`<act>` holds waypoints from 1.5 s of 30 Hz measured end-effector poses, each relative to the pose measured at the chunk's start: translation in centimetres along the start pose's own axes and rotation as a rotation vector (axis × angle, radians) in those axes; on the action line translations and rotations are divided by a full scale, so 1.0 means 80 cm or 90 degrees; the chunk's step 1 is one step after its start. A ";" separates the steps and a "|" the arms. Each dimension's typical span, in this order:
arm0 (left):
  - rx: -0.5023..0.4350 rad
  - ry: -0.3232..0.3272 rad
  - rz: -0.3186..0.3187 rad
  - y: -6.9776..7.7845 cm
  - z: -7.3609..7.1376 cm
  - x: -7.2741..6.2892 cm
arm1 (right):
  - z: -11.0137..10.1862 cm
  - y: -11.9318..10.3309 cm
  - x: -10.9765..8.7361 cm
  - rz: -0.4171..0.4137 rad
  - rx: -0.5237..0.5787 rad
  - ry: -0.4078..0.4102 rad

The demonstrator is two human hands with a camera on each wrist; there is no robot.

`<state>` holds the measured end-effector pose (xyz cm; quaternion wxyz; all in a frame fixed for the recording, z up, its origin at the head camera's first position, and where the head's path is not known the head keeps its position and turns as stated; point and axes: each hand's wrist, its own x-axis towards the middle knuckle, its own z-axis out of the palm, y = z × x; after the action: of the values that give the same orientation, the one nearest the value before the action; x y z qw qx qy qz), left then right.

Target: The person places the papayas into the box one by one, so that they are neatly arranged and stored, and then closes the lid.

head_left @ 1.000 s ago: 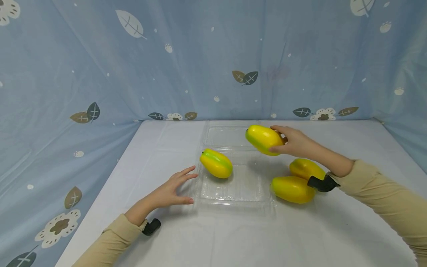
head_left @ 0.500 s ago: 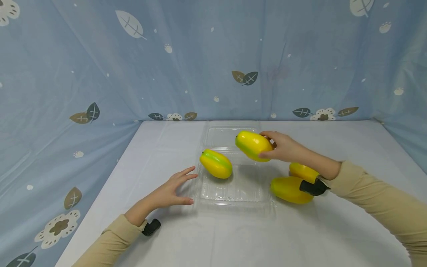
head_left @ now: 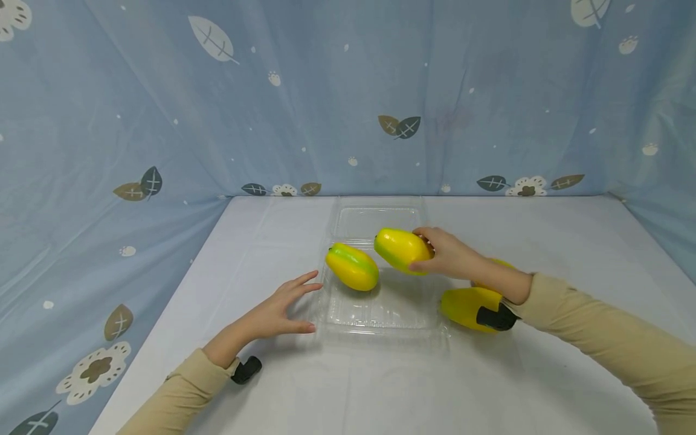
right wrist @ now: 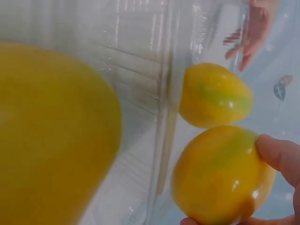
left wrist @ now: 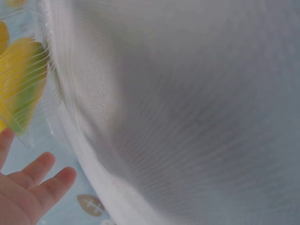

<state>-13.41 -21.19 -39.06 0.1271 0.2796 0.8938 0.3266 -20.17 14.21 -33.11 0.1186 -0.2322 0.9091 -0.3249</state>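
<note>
My right hand [head_left: 444, 254] grips a yellow-green papaya [head_left: 401, 249] by its right end, over the right half of a clear plastic clamshell box [head_left: 380, 326]. In the right wrist view thumb and fingers curl round this held papaya [right wrist: 220, 176]. Another papaya [head_left: 352, 267] lies in the left half of the box, its green stripe facing up. My left hand [head_left: 276, 311] is beside the box's left edge with fingers spread and nothing in them. Through the box's ribbed wall the left wrist view shows a papaya [left wrist: 26, 79] near the left fingers [left wrist: 56, 185].
Two more papayas lie right of the box: a near one [head_left: 467, 307] and one behind it, mostly hidden by my right forearm. The box's lid [head_left: 377, 222] lies open toward the back. A blue patterned curtain [head_left: 348, 96] hangs behind the white table [head_left: 391, 386].
My right hand has carried its papaya left and toward me, from the right of the lid to over the box, beside the papaya lying there. The left hand has stayed still.
</note>
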 end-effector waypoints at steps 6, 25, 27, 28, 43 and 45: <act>0.005 0.002 0.002 0.000 0.000 0.000 | 0.014 0.000 0.002 -0.005 -0.008 0.001; 0.006 0.000 -0.004 -0.001 0.001 0.001 | 0.038 0.001 0.001 0.021 -0.040 0.042; 0.008 0.001 -0.004 -0.001 0.001 0.002 | 0.040 0.000 0.000 0.023 -0.043 0.045; 0.008 0.000 -0.003 -0.002 0.001 0.002 | 0.041 -0.001 -0.001 0.027 -0.044 0.046; 0.012 0.004 0.003 -0.001 0.001 0.003 | 0.057 0.001 -0.002 -0.032 -0.159 0.086; 0.012 0.003 -0.001 -0.001 0.001 0.003 | 0.059 0.002 -0.002 -0.042 -0.173 0.092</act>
<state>-13.61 -21.06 -39.16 0.1223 0.2797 0.8974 0.3185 -18.39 11.88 -36.78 0.0097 -0.2520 0.9427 -0.2183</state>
